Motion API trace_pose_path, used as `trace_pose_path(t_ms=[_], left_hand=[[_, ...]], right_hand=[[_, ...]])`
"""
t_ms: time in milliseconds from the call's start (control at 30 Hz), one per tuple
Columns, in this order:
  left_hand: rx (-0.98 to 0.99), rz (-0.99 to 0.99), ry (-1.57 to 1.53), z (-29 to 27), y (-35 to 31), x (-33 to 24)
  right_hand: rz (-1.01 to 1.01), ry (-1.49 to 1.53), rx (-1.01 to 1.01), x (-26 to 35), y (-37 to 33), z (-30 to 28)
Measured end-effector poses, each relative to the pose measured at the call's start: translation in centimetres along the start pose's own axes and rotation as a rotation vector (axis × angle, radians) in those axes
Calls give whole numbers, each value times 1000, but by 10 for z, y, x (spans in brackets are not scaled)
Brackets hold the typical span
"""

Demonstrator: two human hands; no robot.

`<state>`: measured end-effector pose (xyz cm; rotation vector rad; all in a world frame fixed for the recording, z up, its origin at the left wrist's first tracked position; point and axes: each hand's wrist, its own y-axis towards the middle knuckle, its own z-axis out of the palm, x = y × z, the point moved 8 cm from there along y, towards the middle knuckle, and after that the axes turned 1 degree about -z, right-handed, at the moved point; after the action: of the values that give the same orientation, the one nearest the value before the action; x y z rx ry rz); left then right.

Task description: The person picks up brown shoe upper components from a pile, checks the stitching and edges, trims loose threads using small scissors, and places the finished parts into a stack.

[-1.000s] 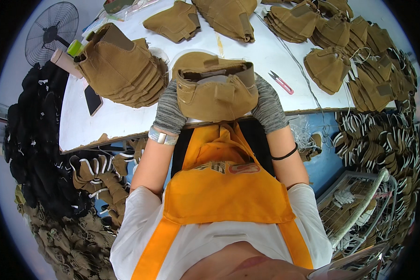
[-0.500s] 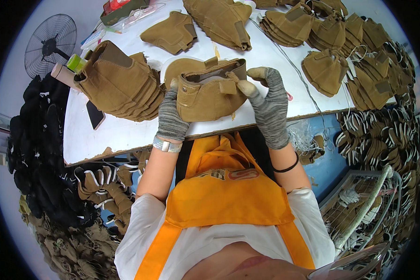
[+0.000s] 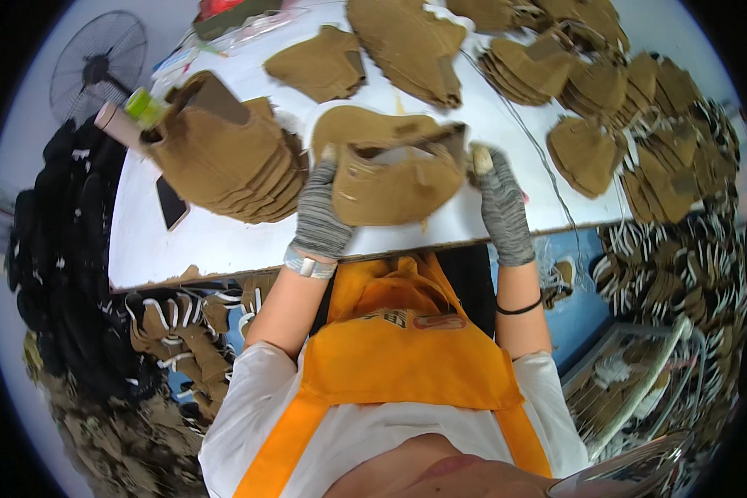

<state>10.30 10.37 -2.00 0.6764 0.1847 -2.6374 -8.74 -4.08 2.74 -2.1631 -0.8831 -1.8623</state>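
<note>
A brown shoe upper [image 3: 390, 192], its collar opening facing up, is held over the white table's front edge. My left hand [image 3: 322, 212], in a grey fingertip-less knit glove, grips its left side. At its right end, my right hand [image 3: 505, 212], gloved alike, stands close beside the upper with a narrow gap showing. Motion blurs the right fingertips, and whether they pinch anything is unclear. A rounded brown piece with a pale edge [image 3: 361, 124] shows behind the upper. Left of my left hand stands a stack of brown uppers [image 3: 224, 166].
More brown uppers [image 3: 319, 65] lie farther back on the white table [image 3: 249, 253], with bundled stacks [image 3: 589, 153] at the right. A phone [image 3: 172, 203] lies at the left edge, near a pink bottle [image 3: 118, 126]. A cable [image 3: 527, 133] crosses the tabletop. A wire basket [image 3: 622, 373] stands lower right.
The upper has turned slightly and shifted right in the view. My right hand has come away from the upper's side, its fingers drawn closer together. The whole view has shifted a little.
</note>
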Motion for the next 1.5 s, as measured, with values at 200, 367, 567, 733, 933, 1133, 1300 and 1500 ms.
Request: trace_pose_path(t_ms=[200,367,567,733,933,1133,1300,1500], left_hand=[[107,197,280,87,-23,-88],[120,444,518,155,-79,-189],[-236,780,2048,84,-88,-320],[-229,703,1878,-15,-50,-322],[-237,731,2725,12,-36,-319],[-319,475,2783,5,-27,-306],[-400,467,2150,-12,-19,-331],[-340,421,2093,-12,-20,-334]], right_hand=[[343,753,482,5,39,57],[-1111,-428,286,162,52,108],[-1056,-456,426,208,89,215],[29,112,671,154,132,269],[-949,-345,446,186,144,269],[-259,-99,658,138,162,277],[-275,-26,674,133,172,290],[269,487,629,114,173,292]])
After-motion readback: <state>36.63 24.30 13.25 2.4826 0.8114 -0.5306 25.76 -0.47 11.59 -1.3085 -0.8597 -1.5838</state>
